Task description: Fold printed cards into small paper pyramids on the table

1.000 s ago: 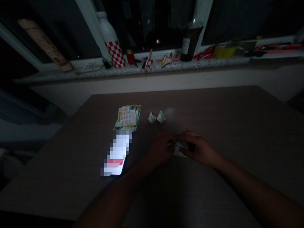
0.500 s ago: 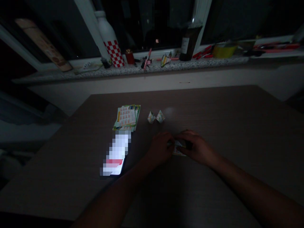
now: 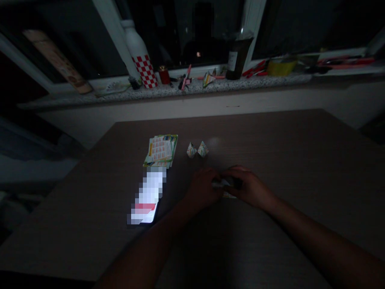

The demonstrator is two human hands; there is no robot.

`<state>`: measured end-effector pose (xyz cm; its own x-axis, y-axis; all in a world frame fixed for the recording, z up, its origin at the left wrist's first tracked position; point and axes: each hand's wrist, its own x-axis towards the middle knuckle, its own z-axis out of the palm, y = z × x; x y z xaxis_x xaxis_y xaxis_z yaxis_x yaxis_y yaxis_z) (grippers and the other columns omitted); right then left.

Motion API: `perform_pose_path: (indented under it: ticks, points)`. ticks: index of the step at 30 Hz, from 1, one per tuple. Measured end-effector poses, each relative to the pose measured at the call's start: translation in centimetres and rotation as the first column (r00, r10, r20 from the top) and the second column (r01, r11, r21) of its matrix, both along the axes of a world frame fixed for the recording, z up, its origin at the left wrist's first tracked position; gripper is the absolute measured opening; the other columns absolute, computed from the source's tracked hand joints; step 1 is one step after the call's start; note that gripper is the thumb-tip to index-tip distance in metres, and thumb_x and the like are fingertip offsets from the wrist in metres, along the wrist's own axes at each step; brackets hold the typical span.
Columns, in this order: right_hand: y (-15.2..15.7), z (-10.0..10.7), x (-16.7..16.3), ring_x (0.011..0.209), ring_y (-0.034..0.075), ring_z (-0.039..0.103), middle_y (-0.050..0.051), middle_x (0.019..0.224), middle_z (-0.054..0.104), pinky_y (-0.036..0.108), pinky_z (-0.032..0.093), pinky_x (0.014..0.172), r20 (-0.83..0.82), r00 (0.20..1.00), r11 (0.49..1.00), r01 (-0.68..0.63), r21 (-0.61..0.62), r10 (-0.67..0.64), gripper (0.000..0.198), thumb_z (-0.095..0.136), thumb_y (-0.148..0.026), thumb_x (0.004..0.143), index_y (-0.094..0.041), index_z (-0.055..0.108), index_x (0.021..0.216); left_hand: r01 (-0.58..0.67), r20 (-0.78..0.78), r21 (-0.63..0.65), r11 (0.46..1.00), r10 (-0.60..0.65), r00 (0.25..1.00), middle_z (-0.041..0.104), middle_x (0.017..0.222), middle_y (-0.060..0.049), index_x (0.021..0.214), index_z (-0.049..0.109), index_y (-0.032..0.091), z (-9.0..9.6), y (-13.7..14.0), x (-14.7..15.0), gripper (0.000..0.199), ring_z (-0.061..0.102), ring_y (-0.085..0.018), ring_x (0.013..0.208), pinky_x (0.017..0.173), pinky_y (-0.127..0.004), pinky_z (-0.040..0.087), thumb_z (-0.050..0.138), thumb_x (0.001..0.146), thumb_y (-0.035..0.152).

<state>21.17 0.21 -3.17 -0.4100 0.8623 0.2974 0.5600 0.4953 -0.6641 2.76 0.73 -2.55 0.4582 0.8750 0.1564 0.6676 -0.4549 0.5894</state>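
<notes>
Close together over the table, both hands work on a small printed paper (image 3: 229, 195), which is mostly hidden beneath my fingers. My left hand (image 3: 204, 185) has its fingers bent and closed on the paper's left side. From the right, my right hand (image 3: 248, 185) pinches the paper between thumb and fingers. A pale folded edge shows between the two hands. Just beyond them stand two small folded paper shapes (image 3: 191, 150) with pointed tops, side by side. The light is dim, so the exact fold cannot be made out.
Left of the hands lies a lit phone (image 3: 147, 196), with a stack of printed cards (image 3: 161, 149) behind it. Along the granite windowsill (image 3: 180, 91) stand a red-checked white bottle (image 3: 144, 68), a dark bag (image 3: 237, 58), a yellow object (image 3: 281, 67) and small clutter.
The paper's near flap appears lifted or folded over, with less of its printed face showing between my hands. Both hands stay in nearly the same place.
</notes>
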Motion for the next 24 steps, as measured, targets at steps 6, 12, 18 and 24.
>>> perform_pose_path:
  ticks: [6,12,18,24]
  points:
    - [-0.1,0.1,0.0,0.089,0.022,0.06,0.005,0.094,0.068,0.037,0.048,0.081,0.009,1.0,1.0,0.005,-0.002,-0.005,0.032,0.068,-0.014,0.071,-0.023,0.066,0.101,-0.003,-0.039,-0.026,1.0,0.002,0.999,0.061,0.094,-0.003,0.083,0.061,0.018,0.3,0.4,0.0,0.02,0.056,-0.022,0.092,0.083,-0.034,0.042,0.068,0.064,0.02]
    - [-0.1,0.0,0.0,0.089,0.022,0.061,0.005,0.094,0.068,0.038,0.048,0.081,0.016,1.0,1.0,0.008,0.003,-0.008,0.032,0.066,-0.015,0.071,-0.023,0.066,0.102,0.017,-0.015,-0.074,0.997,-0.018,1.0,0.063,0.095,-0.003,0.086,0.065,0.019,0.2,0.8,-0.7,0.022,0.057,-0.021,0.093,0.082,-0.033,0.043,0.065,0.064,0.015]
    - [-0.1,0.0,0.0,0.09,0.022,0.061,0.005,0.094,0.068,0.036,0.048,0.081,0.017,0.999,1.0,0.027,-0.009,-0.027,0.031,0.068,-0.015,0.07,-0.022,0.066,0.101,0.006,-0.026,-0.087,0.996,-0.008,1.0,0.064,0.095,-0.003,0.085,0.065,0.018,0.6,0.8,-1.0,0.02,0.057,-0.02,0.092,0.08,-0.032,0.044,0.066,0.064,0.015]
    - [-0.1,0.0,0.2,0.09,0.022,0.06,0.006,0.097,0.068,0.037,0.047,0.082,0.026,0.999,0.999,0.02,-0.027,-0.019,0.033,0.068,-0.015,0.07,-0.022,0.066,0.103,-0.029,-0.059,-0.11,0.994,0.023,0.998,0.063,0.096,-0.003,0.088,0.066,0.018,0.8,0.8,-1.9,0.024,0.058,-0.02,0.091,0.08,-0.031,0.045,0.066,0.064,0.014]
